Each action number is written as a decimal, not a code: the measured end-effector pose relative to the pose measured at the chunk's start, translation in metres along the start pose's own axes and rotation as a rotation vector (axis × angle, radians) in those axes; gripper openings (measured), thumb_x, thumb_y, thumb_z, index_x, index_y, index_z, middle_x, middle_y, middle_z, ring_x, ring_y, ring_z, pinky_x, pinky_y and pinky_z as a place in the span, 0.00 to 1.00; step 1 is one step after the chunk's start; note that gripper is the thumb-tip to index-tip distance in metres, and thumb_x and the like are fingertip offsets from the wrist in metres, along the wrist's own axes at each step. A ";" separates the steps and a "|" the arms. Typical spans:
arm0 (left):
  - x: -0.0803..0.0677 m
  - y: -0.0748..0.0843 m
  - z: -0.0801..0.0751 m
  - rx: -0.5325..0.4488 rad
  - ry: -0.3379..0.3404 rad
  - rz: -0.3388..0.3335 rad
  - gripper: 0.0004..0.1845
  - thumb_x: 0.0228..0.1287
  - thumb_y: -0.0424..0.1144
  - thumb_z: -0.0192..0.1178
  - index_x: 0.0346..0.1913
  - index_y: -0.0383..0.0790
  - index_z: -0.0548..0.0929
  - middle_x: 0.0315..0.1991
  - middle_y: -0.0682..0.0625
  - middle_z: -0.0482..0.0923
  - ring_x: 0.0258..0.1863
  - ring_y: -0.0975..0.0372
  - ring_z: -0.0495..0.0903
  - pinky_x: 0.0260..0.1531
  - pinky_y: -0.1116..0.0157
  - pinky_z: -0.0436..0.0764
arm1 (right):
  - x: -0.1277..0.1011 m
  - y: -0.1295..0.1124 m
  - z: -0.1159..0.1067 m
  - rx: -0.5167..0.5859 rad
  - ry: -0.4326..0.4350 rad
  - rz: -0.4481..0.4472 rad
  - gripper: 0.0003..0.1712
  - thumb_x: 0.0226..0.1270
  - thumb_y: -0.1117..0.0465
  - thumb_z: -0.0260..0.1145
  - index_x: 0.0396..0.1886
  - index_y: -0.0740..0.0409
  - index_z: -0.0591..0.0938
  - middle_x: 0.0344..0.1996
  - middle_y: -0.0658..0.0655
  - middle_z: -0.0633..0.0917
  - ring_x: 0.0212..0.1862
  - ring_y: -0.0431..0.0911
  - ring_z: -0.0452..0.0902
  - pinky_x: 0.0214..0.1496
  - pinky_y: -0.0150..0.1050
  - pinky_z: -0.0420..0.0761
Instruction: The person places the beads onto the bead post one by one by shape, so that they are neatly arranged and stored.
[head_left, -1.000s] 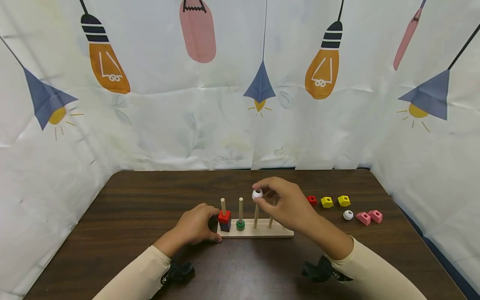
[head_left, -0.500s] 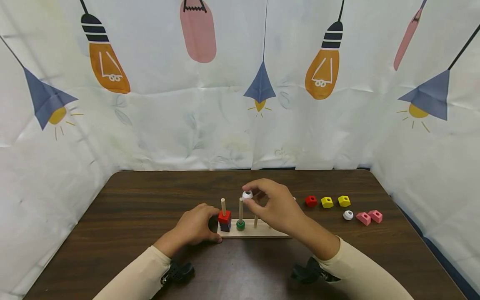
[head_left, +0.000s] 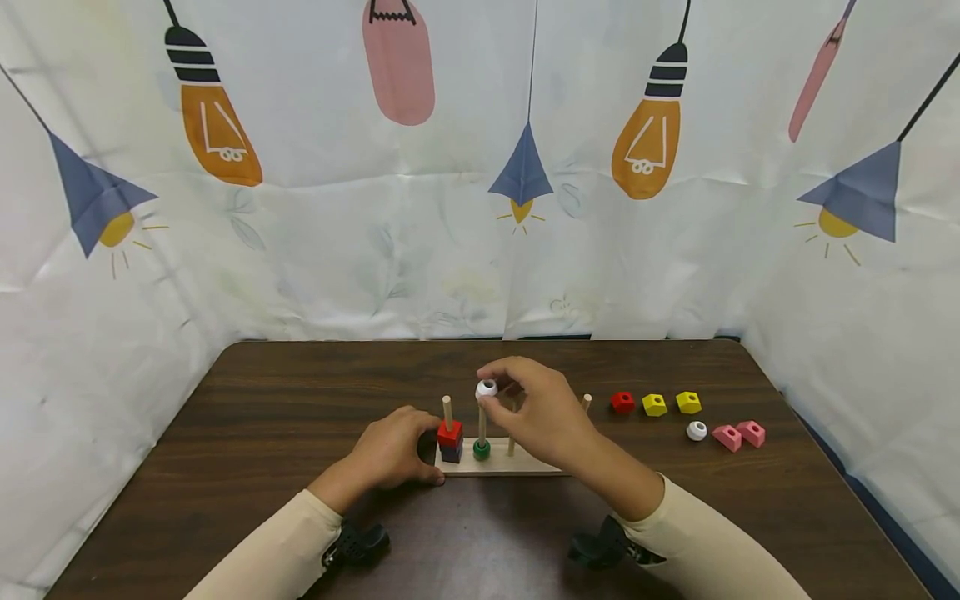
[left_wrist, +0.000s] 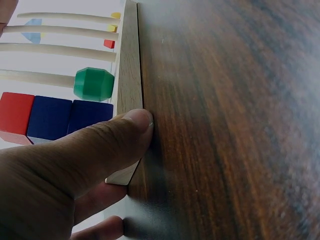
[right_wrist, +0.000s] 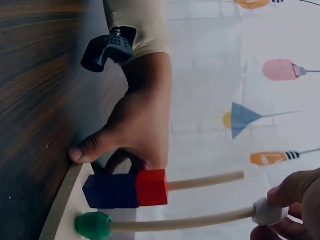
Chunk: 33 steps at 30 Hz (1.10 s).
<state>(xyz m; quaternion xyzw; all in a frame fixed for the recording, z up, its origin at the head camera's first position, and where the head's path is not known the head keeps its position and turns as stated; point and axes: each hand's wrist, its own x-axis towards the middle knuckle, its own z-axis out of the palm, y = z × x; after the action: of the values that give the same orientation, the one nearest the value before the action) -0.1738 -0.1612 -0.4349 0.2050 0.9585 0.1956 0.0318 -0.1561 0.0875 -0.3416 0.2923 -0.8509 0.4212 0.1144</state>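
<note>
My left hand [head_left: 397,450] grips the left end of a wooden peg board [head_left: 498,468], thumb on its front edge and fingers behind. On the leftmost peg, a red cube [left_wrist: 16,114] tops two dark blue cubes [left_wrist: 50,116]. A green faceted bead [left_wrist: 94,84] sits at the foot of the second peg. At that peg's tip, my right hand [head_left: 540,412] pinches a white bead [right_wrist: 270,211] between thumb and fingers. The right wrist view shows the bead right at the peg's end, in line with it. My right hand partly hides the pegs farther right.
Loose beads lie on the dark wood table [head_left: 300,400] to the right: a red one [head_left: 622,402], two yellow ones [head_left: 654,405], a white one [head_left: 697,431] and two pink ones [head_left: 727,437]. A printed white curtain [head_left: 450,267] hangs behind the table.
My right hand has carried the white bead leftward, from over the third peg to the tip of the second. The left hand keeps its hold on the board.
</note>
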 end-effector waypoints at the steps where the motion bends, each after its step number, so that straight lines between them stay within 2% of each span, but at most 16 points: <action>1: 0.000 0.000 0.000 0.000 -0.002 -0.002 0.36 0.38 0.52 0.86 0.55 0.47 0.87 0.46 0.55 0.83 0.47 0.59 0.79 0.42 0.49 0.81 | 0.000 -0.001 0.001 -0.009 0.001 0.006 0.16 0.63 0.67 0.75 0.51 0.55 0.85 0.41 0.48 0.85 0.39 0.41 0.83 0.43 0.38 0.84; 8: 0.002 0.001 0.000 -0.006 -0.005 -0.021 0.35 0.36 0.51 0.87 0.53 0.48 0.88 0.43 0.57 0.82 0.44 0.61 0.78 0.40 0.50 0.81 | -0.002 -0.001 0.010 -0.042 0.008 0.061 0.20 0.63 0.65 0.76 0.54 0.55 0.83 0.43 0.47 0.85 0.42 0.43 0.83 0.47 0.40 0.83; 14: 0.002 0.001 0.000 0.000 -0.004 -0.021 0.35 0.36 0.51 0.87 0.53 0.48 0.88 0.43 0.57 0.82 0.45 0.61 0.78 0.40 0.50 0.81 | -0.007 0.006 0.018 -0.003 0.022 0.061 0.29 0.63 0.66 0.76 0.63 0.59 0.76 0.45 0.49 0.87 0.42 0.44 0.84 0.46 0.45 0.83; 20: 0.001 0.001 0.000 0.002 -0.004 -0.014 0.35 0.37 0.52 0.86 0.53 0.48 0.88 0.44 0.57 0.83 0.45 0.60 0.78 0.40 0.50 0.81 | -0.013 0.015 0.028 0.051 0.054 0.086 0.42 0.61 0.67 0.76 0.72 0.60 0.66 0.45 0.49 0.87 0.42 0.39 0.83 0.43 0.38 0.83; 25: 0.001 0.002 0.000 0.004 -0.003 -0.021 0.35 0.36 0.52 0.87 0.53 0.49 0.88 0.44 0.58 0.83 0.46 0.61 0.79 0.40 0.50 0.81 | -0.019 0.022 0.037 0.125 0.090 0.136 0.52 0.58 0.70 0.77 0.76 0.60 0.56 0.42 0.49 0.86 0.41 0.40 0.83 0.45 0.37 0.83; 33: 0.001 0.002 0.000 0.006 0.002 -0.025 0.35 0.36 0.52 0.87 0.52 0.48 0.88 0.43 0.57 0.82 0.44 0.61 0.79 0.39 0.51 0.81 | -0.029 0.042 0.057 0.183 0.066 0.216 0.59 0.56 0.71 0.77 0.79 0.59 0.49 0.40 0.48 0.84 0.39 0.41 0.82 0.46 0.37 0.83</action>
<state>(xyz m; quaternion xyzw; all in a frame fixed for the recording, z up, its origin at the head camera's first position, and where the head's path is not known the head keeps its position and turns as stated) -0.1741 -0.1587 -0.4340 0.1928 0.9617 0.1924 0.0325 -0.1547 0.0742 -0.4172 0.1940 -0.8313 0.5163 0.0693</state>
